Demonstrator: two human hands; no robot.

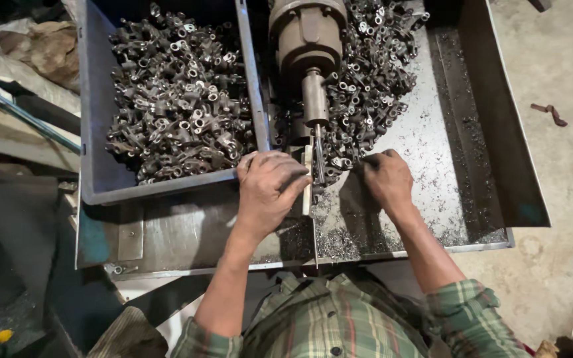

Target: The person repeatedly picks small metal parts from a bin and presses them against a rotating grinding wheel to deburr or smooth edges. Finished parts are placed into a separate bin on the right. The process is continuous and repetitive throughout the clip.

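Seen from above: a wide steel tray (472,119) with raised walls, spanning the scene, its floor dusted with fine metal swarf (426,166). Set into its left half, a grey bin (97,166) heaped with small dark forged metal parts (174,106). On the right, a second heap of the same parts (373,73), spilling from the far edge toward the middle of the tray. Between the 2 heaps, a drilling machine head (306,33) with its spindle (314,96) pointing toward the near side and a thin bit (319,162) below it.

At the near end of the bit, left hand (268,189) laid palm down, fingers curled and pressed together over something beneath; whatever is gripped stays hidden under the hand. Just right of those fingers, a pale upright bar (308,179), touching them.

Right hand (387,179) resting at the near edge of the right heap, fingers bent downward into the parts, fingertips out of sight; cannot tell whether 1 is pinched. Near edge: green plaid sleeves (465,311).
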